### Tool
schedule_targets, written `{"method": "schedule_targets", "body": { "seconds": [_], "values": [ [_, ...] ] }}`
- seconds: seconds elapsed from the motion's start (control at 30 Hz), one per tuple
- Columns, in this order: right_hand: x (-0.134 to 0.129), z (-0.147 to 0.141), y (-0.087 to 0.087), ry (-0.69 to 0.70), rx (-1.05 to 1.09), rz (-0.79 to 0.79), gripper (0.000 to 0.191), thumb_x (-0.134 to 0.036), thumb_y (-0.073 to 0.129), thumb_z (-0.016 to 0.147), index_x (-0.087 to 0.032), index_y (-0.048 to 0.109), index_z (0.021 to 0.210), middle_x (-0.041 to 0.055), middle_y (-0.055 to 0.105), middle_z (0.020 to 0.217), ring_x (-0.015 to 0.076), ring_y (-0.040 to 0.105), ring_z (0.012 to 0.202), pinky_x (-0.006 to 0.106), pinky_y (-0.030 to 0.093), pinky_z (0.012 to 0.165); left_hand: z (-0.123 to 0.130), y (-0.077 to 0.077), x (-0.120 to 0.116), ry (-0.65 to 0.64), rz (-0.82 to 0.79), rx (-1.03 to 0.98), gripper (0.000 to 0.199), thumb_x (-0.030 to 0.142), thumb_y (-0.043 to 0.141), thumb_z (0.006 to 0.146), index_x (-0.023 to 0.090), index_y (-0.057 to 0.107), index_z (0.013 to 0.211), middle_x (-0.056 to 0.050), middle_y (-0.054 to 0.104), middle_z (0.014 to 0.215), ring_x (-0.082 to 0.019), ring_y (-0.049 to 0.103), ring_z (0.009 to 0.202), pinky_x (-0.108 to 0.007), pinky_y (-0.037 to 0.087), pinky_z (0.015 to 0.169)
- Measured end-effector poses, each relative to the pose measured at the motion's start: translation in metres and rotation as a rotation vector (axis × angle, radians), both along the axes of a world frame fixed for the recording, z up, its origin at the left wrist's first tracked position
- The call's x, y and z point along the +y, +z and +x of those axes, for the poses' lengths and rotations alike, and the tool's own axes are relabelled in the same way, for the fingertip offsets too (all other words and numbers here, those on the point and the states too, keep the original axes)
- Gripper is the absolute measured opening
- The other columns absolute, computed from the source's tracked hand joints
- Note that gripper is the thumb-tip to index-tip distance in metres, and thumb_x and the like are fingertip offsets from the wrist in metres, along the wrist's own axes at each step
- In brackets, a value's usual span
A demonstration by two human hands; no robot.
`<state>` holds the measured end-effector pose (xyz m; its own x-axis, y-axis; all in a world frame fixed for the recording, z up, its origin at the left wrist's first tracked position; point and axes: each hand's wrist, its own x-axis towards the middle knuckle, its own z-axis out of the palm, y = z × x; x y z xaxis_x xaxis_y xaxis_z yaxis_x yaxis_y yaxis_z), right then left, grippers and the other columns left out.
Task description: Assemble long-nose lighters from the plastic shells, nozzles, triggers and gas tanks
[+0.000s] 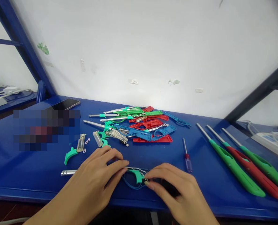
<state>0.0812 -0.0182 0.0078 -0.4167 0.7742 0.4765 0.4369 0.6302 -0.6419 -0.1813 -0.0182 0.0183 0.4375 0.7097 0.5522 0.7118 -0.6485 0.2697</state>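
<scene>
Near the table's front edge lies a blue lighter half-shell (pixel 131 184) with a teal trigger (pixel 138 176) in it. White wires (pixel 135 168) run above the trigger between the two hands. My left hand (pixel 103 175) covers the shell's left part and pinches the wire's left end; a metal tube (pixel 68 172) sticks out to its left. My right hand (pixel 174 184) pinches the wires with thumb and forefinger, just right of the trigger. A loose teal trigger (pixel 70 155) and a clear fuel tank (pixel 81 143) lie left of the hands.
Behind the hands is a pile of red shells (pixel 148 124), blue shells (pixel 139 132), green shells and metal tubes. A screwdriver (pixel 187 157) lies right of it, then a red lighter (pixel 253 168) between two green ones. A phone (pixel 67 104) lies back left, beside a blurred-out area.
</scene>
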Motion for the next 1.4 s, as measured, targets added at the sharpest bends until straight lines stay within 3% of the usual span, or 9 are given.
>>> {"method": "schedule_targets", "body": {
  "seconds": [0.2, 0.43, 0.63, 0.77, 0.87, 1.03, 1.13, 1.27, 1.4],
  "values": [
    [0.001, 0.002, -0.004, -0.062, -0.003, -0.016, 0.014, -0.024, 0.078, 0.103, -0.033, 0.081, 0.114, -0.0018, 0.082, 0.119, 0.0151, 0.083, 0.101, 0.02, 0.065, 0.094, -0.004, -0.004, 0.001, -0.055, -0.094, 0.035, 0.034, 0.009, 0.048, 0.112, 0.024, 0.077, 0.105, -0.004, 0.072, 0.103, -0.021, 0.066, 0.088, -0.033, 0.058, 0.081],
    [0.0, 0.003, -0.005, -0.029, -0.241, 0.115, 0.028, -0.034, 0.064, 0.113, -0.032, 0.078, 0.136, 0.0032, 0.082, 0.138, 0.0254, 0.082, 0.12, 0.046, 0.063, 0.114, -0.004, -0.004, 0.004, -0.099, -0.01, 0.047, 0.043, -0.001, 0.043, 0.108, 0.023, 0.079, 0.109, -0.002, 0.072, 0.092, -0.019, 0.061, 0.077, -0.028, 0.054, 0.069],
    [0.0, 0.0, -0.001, -0.012, -0.267, 0.061, 0.027, -0.034, 0.059, 0.115, -0.035, 0.079, 0.133, 0.0003, 0.083, 0.131, 0.0234, 0.082, 0.114, 0.045, 0.063, 0.114, -0.005, -0.008, 0.01, -0.069, -0.145, -0.14, 0.032, 0.02, 0.058, 0.112, 0.028, 0.085, 0.097, 0.001, 0.074, 0.088, -0.014, 0.072, 0.078, -0.022, 0.056, 0.071],
    [0.001, -0.001, 0.0, 0.001, -0.237, 0.052, 0.028, -0.038, 0.057, 0.116, -0.032, 0.081, 0.128, 0.0011, 0.084, 0.123, 0.0214, 0.082, 0.106, 0.036, 0.068, 0.1, -0.008, -0.008, 0.014, -0.033, -0.205, -0.172, 0.027, 0.033, 0.067, 0.11, 0.033, 0.088, 0.093, 0.003, 0.079, 0.089, -0.013, 0.078, 0.077, -0.019, 0.059, 0.071],
    [0.001, 0.0, 0.0, -0.003, -0.23, 0.053, 0.029, -0.039, 0.057, 0.116, -0.033, 0.081, 0.129, 0.0003, 0.084, 0.123, 0.021, 0.082, 0.106, 0.034, 0.068, 0.095, -0.016, -0.006, 0.014, 0.046, -0.237, -0.144, 0.018, 0.047, 0.078, 0.103, 0.035, 0.089, 0.109, 0.0, 0.086, 0.102, -0.022, 0.083, 0.092, -0.027, 0.065, 0.082],
    [0.002, 0.001, -0.001, -0.003, -0.218, 0.049, 0.029, -0.042, 0.057, 0.116, -0.034, 0.082, 0.129, -0.0003, 0.085, 0.119, 0.0203, 0.082, 0.103, 0.034, 0.069, 0.093, -0.036, 0.002, 0.004, 0.159, -0.281, -0.045, 0.041, 0.068, 0.07, 0.102, 0.038, 0.087, 0.123, -0.003, 0.087, 0.12, -0.033, 0.081, 0.116, -0.042, 0.065, 0.102],
    [0.002, 0.001, -0.002, -0.006, -0.209, 0.044, 0.03, -0.043, 0.057, 0.116, -0.035, 0.082, 0.13, -0.0008, 0.085, 0.119, 0.0197, 0.083, 0.103, 0.033, 0.069, 0.091, -0.039, 0.008, 0.001, 0.135, -0.288, -0.052, 0.038, 0.066, 0.067, 0.105, 0.037, 0.088, 0.116, -0.003, 0.087, 0.114, -0.029, 0.082, 0.108, -0.038, 0.065, 0.1],
    [0.003, 0.0, -0.002, -0.015, -0.2, 0.059, 0.031, -0.044, 0.057, 0.116, -0.035, 0.082, 0.132, -0.0006, 0.086, 0.118, 0.0198, 0.083, 0.102, 0.033, 0.069, 0.094, -0.03, 0.015, 0.003, 0.039, -0.366, -0.064, 0.032, 0.046, 0.06, 0.112, 0.035, 0.088, 0.102, 0.002, 0.085, 0.104, -0.019, 0.082, 0.093, -0.027, 0.063, 0.089],
    [0.003, 0.0, -0.002, -0.024, -0.212, 0.064, 0.028, -0.043, 0.06, 0.115, -0.036, 0.082, 0.132, -0.0014, 0.086, 0.117, 0.0201, 0.083, 0.101, 0.036, 0.069, 0.098, -0.024, 0.018, 0.0, 0.016, -0.369, -0.059, 0.032, 0.032, 0.056, 0.112, 0.031, 0.086, 0.101, 0.002, 0.082, 0.106, -0.015, 0.08, 0.093, -0.022, 0.059, 0.087]
  ]
}}
